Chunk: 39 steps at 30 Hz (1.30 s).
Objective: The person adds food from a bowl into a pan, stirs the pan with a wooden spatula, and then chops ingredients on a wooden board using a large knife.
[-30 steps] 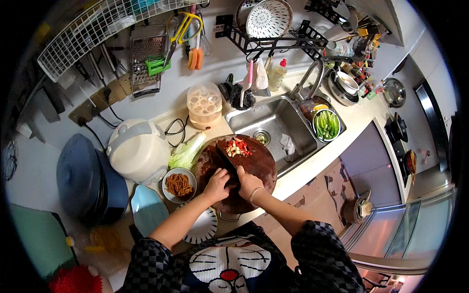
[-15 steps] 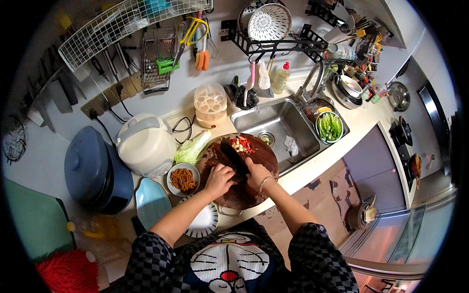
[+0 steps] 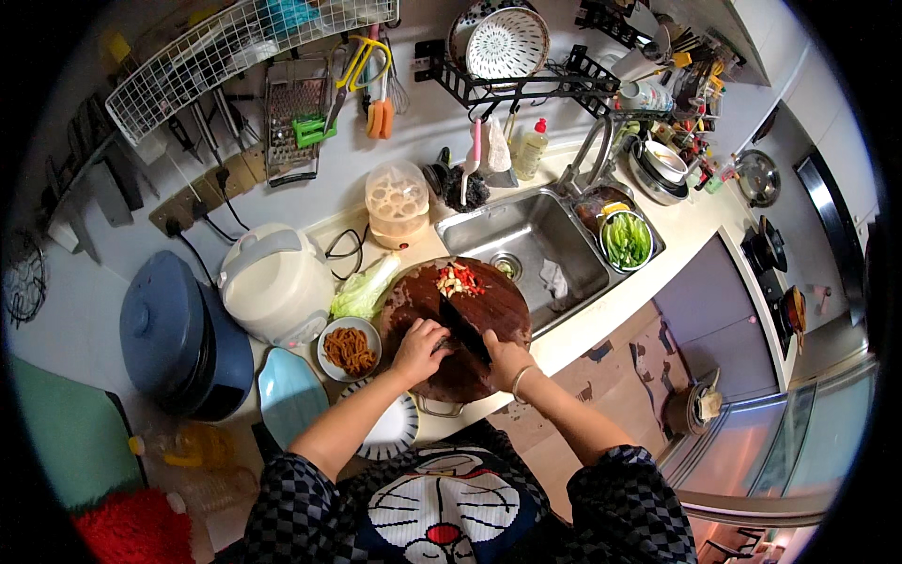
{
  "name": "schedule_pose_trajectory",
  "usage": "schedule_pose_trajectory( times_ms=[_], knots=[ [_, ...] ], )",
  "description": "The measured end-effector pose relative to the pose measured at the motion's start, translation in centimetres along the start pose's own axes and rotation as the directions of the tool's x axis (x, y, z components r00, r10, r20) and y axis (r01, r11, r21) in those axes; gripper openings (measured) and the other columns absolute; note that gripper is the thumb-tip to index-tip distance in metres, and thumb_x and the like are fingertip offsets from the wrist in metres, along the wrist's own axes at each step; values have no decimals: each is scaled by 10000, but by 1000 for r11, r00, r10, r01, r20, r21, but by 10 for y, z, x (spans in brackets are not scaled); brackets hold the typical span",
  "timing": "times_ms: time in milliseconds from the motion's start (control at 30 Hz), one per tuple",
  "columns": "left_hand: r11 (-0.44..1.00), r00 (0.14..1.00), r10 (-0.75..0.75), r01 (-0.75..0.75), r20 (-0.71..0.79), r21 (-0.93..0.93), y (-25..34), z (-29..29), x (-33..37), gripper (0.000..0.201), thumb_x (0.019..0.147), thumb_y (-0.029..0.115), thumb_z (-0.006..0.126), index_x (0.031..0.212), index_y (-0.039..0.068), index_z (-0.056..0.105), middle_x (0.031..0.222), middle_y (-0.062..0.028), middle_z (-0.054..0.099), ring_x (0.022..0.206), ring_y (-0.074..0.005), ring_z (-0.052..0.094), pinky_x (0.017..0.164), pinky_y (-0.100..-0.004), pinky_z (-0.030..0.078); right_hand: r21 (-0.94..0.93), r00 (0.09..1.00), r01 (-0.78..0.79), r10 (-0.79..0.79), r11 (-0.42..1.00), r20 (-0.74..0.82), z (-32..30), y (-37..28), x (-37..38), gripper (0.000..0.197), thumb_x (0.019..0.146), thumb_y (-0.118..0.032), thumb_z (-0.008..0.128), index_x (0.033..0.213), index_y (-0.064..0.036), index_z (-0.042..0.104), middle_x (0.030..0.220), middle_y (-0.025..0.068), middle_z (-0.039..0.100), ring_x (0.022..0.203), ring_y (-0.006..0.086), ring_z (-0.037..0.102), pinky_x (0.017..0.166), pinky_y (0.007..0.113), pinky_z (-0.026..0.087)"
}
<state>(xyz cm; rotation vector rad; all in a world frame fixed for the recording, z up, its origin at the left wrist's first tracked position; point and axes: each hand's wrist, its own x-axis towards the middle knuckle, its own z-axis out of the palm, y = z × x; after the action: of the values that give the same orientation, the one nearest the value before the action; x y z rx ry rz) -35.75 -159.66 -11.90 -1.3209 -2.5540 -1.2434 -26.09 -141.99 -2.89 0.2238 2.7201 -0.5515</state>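
Observation:
A round, dark brown wooden chopping board [image 3: 413,291] lies on the counter in front of me. Gripped in my right hand [image 3: 508,361] is a dark-bladed kitchen knife [image 3: 463,329], its blade slanting away and to the left over the board. My left hand [image 3: 419,352] rests on the board's left part, fingers curled and pressed down beside the blade. Something small and dark shows at its fingertips, too hidden to name. Chopped red and pale pieces [image 3: 458,278] form a small pile at the board's far side, just beyond the knife.
Left of the board are a bowl of brown strips [image 3: 349,349], cabbage leaves [image 3: 365,289], a striped plate [image 3: 406,425] and a light blue dish [image 3: 291,399]. A rice cooker [image 3: 277,287] stands farther left. The sink [image 3: 470,226] and a bowl of green vegetables [image 3: 627,240] are right.
My right hand has moved slightly right and nearer, and the knife blade has swung with it away from the chopped pile. My left hand stays in about the same place.

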Motion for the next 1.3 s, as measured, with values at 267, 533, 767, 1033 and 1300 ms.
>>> schedule_pose_trajectory(
  times_ms=[267, 533, 767, 1033, 1300],
  knots=[
    [999, 1000, 15, -14, -9, 45, -7, 2, -1, 319, 678, 47, 702, 978, 5, 602, 979, -112, 536, 954, -316, 496, 849, -385, 443, 48, 996, -14, 18, 999, -87, 32, -12, 29, 417, 735, -53, 563, 1088, -42, 341, 848, 285, 633, 841, 455, 614, 745, 516, 484],
    [1000, 1000, 15, -15, 0, -16, -2, 2, -5, 294, 724, 47, 679, 1004, 24, 589, 995, -120, 531, 962, -325, 490, 848, -408, 433, 70, 996, -21, 26, 997, -83, 23, 27, 14, 380, 733, -35, 563, 1036, -53, 334, 857, 288, 631, 871, 442, 618, 759, 507, 489],
    [1000, 1000, 15, -15, 25, 13, -3, 2, -3, 302, 695, 15, 651, 984, -2, 567, 991, -137, 506, 978, -333, 475, 877, -403, 422, 34, 1000, -19, 19, 999, -17, -5, -2, -5, 401, 761, -70, 576, 1082, -37, 338, 868, 277, 633, 860, 442, 619, 750, 501, 494],
    [996, 999, 3, -8, 51, 92, -2, -1, 2, 297, 646, -7, 631, 934, -27, 561, 991, -159, 492, 1002, -348, 459, 882, -402, 420, -35, 998, -27, 30, 999, 63, -19, -21, -27, 350, 795, -87, 546, 1067, -12, 339, 848, 264, 637, 832, 436, 627, 719, 489, 500],
    [1000, 1000, -16, 16, 9, 27, -4, -2, 2, 322, 625, -16, 627, 944, -20, 581, 986, -151, 510, 982, -350, 468, 859, -405, 435, -46, 988, -37, 43, 998, 150, -23, -31, -4, 400, 787, -75, 554, 1118, 6, 344, 880, 276, 637, 869, 429, 628, 739, 486, 500]
  ],
)
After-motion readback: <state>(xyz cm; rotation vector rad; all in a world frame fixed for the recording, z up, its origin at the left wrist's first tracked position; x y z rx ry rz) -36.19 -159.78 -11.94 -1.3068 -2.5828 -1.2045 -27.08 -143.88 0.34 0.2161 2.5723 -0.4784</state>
